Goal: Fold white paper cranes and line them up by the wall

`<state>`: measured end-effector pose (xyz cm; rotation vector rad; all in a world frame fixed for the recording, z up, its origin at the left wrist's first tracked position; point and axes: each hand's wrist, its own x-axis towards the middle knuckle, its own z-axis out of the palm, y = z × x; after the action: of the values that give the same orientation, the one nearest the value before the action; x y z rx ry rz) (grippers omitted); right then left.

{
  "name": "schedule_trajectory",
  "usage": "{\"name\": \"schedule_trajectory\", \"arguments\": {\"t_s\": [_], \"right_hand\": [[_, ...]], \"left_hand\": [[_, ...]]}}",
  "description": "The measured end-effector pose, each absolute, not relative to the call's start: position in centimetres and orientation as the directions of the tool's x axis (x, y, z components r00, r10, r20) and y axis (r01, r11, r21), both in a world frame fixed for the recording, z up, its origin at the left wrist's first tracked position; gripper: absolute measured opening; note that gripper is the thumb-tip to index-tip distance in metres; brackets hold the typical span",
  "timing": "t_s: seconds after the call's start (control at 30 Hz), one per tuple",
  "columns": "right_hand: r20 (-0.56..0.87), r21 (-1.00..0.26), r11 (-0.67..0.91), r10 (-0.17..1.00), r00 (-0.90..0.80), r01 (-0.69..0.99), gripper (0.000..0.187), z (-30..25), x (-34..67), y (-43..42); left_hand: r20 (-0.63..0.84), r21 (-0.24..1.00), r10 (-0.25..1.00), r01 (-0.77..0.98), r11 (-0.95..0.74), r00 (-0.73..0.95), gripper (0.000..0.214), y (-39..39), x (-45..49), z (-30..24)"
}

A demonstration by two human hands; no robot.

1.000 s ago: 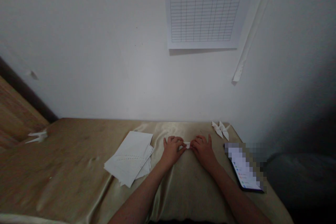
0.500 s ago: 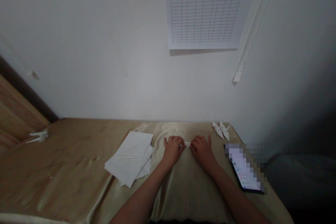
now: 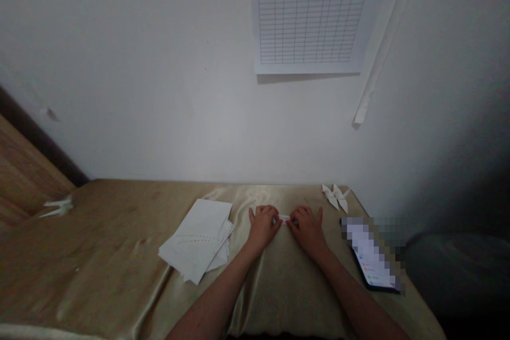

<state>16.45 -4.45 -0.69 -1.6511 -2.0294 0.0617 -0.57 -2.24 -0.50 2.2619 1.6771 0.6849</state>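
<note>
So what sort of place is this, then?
Probably a plain room at home, perhaps a bedroom: a gold satin cloth covers the surface, a printed ruled chart hangs on the bare white wall, and a phone lies nearby.

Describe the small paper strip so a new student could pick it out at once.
On the gold satin cloth, find the left hand and right hand. The strip is the narrow white paper between their fingertips, unlike the loose sheets and crane nearby.

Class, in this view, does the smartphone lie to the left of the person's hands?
No, the smartphone lies to the right of the right hand.
</note>
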Motion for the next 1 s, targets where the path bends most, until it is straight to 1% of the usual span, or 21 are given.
{"name": "schedule_trajectory", "arguments": {"t_s": [0.1,0.2,0.3,0.47,0.63,0.73,0.9,1.0], "right_hand": [[0.359,-0.340,0.245,0.926,-0.115,0.908,0.018,-0.68,16.22,-4.43],[0.337,-0.367,0.225,0.936,-0.097,0.902,0.017,-0.71,16.10,-4.34],[0.310,-0.395,0.199,0.948,-0.074,0.897,0.015,-0.72,16.12,-4.23],[0.277,-0.423,0.178,0.959,-0.061,0.888,0.014,-0.75,16.32,-4.13],[0.262,-0.425,0.162,0.964,-0.051,0.891,0.015,-0.95,16.29,-3.95],[0.256,-0.422,0.146,0.966,-0.037,0.895,0.013,-1.01,16.17,-3.85],[0.246,-0.435,0.125,0.969,-0.016,0.891,0.013,-0.85,16.05,-3.87],[0.242,-0.446,0.120,0.970,-0.009,0.887,0.015,-0.77,16.05,-3.96]], "left_hand": [[0.224,0.455,0.948,0.836,-0.306,0.225,0.006,-2.28,-0.55,-0.56],[0.225,0.449,0.947,0.838,-0.309,0.228,0.008,-2.37,-0.56,-0.50],[0.203,0.445,0.948,0.840,-0.311,0.244,0.013,-2.42,-0.63,-0.34],[0.173,0.451,0.950,0.836,-0.312,0.262,0.014,-2.41,-0.77,-0.10],[0.137,0.453,0.959,0.845,-0.283,0.247,0.015,-2.30,-0.70,-0.04],[0.124,0.447,0.964,0.854,-0.265,0.235,0.019,-2.14,-0.62,-0.12],[0.131,0.454,0.965,0.851,-0.262,0.228,0.035,-1.85,-0.72,-0.29],[0.116,0.435,0.960,0.855,-0.281,0.257,0.033,-1.84,-0.87,-0.32]]}}
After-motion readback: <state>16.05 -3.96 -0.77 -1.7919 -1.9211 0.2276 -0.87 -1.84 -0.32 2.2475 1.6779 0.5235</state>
